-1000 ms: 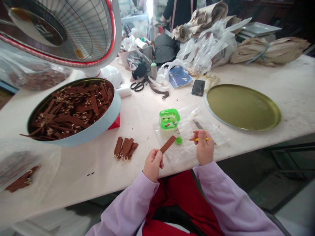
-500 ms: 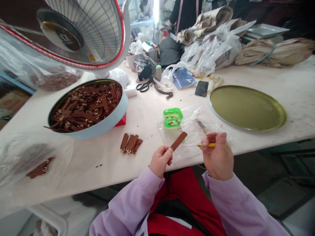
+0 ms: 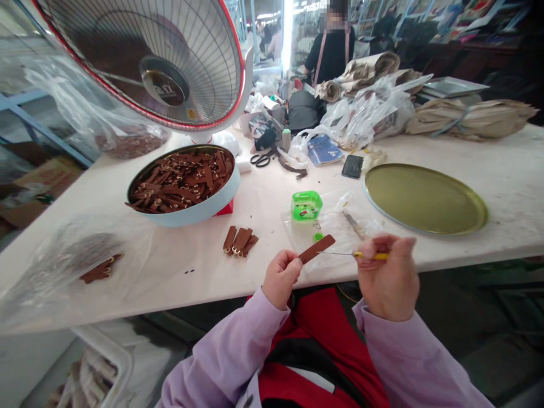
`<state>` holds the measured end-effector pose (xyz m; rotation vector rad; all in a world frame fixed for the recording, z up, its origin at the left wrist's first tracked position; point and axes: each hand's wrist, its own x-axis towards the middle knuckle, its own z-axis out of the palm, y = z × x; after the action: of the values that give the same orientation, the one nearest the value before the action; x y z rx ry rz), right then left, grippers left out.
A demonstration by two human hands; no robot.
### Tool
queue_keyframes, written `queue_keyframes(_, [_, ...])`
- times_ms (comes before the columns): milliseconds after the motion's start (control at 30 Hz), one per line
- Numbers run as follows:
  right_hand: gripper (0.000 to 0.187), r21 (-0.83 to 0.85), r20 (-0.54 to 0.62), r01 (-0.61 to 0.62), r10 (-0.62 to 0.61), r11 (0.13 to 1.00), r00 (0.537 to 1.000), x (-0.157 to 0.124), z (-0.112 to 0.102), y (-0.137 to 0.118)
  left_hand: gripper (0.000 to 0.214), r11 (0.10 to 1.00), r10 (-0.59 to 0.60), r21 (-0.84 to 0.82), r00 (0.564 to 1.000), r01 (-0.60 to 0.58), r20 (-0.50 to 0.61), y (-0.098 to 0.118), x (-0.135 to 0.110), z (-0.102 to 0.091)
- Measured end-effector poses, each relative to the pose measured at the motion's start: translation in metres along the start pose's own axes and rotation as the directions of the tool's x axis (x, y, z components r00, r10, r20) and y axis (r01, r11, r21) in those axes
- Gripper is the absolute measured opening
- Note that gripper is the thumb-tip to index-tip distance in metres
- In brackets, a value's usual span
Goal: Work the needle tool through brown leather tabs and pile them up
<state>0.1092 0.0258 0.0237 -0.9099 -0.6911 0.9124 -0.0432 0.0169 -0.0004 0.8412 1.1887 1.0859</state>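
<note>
Strip (image 3: 318,248) in front of green box (image 3: 306,205), pinched at near end between thumb and fingers of left hand (image 3: 281,279). Judged mid-work: one strip in hand, small pile (image 3: 241,242) left of box, heaped tin (image 3: 199,213) farther left; finished share impossible to tell. Right hand (image 3: 387,279) front-right of box, clamped on yellow-handled needle (image 3: 378,256), directed left toward strip; contact unclear.
</note>
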Motion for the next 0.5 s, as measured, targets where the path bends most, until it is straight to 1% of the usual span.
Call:
queue_keyframes(33, [0.039,-0.054,-0.009,0.042,-0.042,0.998,0.999,-0.002,-0.003,-0.004,0.013,1.0,0.012,0.004,1.0,-0.011,-0.009,0.002,-0.002,-0.001])
queue_keyframes(67, [0.039,-0.135,0.009,0.072,-0.071,0.988,0.997,-0.005,-0.005,-0.007,0.013,1.0,0.02,0.005,1.0,-0.02,-0.01,0.003,-0.005,-0.002])
queue_keyframes(100, [0.038,-0.229,0.058,0.085,-0.074,0.97,0.996,-0.008,-0.006,-0.008,0.013,1.0,0.027,0.005,1.0,-0.027,-0.004,0.006,-0.008,-0.003])
queue_keyframes(133, [0.035,-0.314,0.129,0.086,-0.047,0.945,0.991,-0.013,-0.007,-0.008,0.014,0.999,0.034,0.006,0.999,-0.034,0.005,0.008,-0.012,-0.003])
queue_keyframes(167, [0.032,-0.38,0.211,0.075,0.007,0.922,0.977,-0.017,-0.006,-0.006,0.014,0.999,0.041,0.01,0.999,-0.042,0.015,0.011,-0.015,-0.003])
queue_keyframes(200, [0.03,-0.428,0.302,0.061,0.079,0.902,0.95,-0.022,-0.004,-0.003,0.015,0.999,0.048,0.02,0.999,-0.049,0.025,0.013,-0.018,-0.003])
queue_keyframes(233, [0.028,-0.461,0.386,0.049,0.151,0.886,0.91,-0.025,-0.001,0.0,0.016,0.998,0.054,0.033,0.998,-0.055,0.035,0.015,-0.021,-0.003])
queue_keyframes(267, [0.028,-0.491,0.448,0.039,0.214,0.87,0.868,-0.028,0.002,0.004,0.017,0.997,0.057,0.047,0.997,-0.059,0.045,0.017,-0.024,-0.004])
queue_keyframes(300, [0.028,-0.516,0.487,0.034,0.261,0.856,0.834,-0.029,0.006,0.007,0.018,0.996,0.057,0.059,0.997,-0.06,0.05,0.019,-0.026,-0.006])
queue_keyframes(333, [0.029,-0.537,0.505,0.028,0.295,0.843,0.812,-0.03,0.009,0.009,0.019,0.996,0.052,0.07,0.997,-0.056,0.054,0.02,-0.027,-0.008])
queue_keyframes(400, [0.033,-0.559,0.504,-0.007,0.347,0.829,0.791,-0.029,0.016,0.012,0.021,0.995,0.04,0.09,0.998,-0.045,0.052,0.022,-0.027,-0.013])
queue_keyframes(433, [0.033,-0.556,0.502,-0.043,0.376,0.83,0.779,-0.029,0.019,0.012,0.021,0.994,0.037,0.1,0.998,-0.042,0.047,0.022,-0.027,-0.016])
queue_keyframes(500, [0.031,-0.535,0.528,-0.124,0.445,0.836,0.723,-0.028,0.024,0.012,0.018,0.992,0.046,0.114,0.998,-0.05,0.031,0.021,-0.026,-0.022])
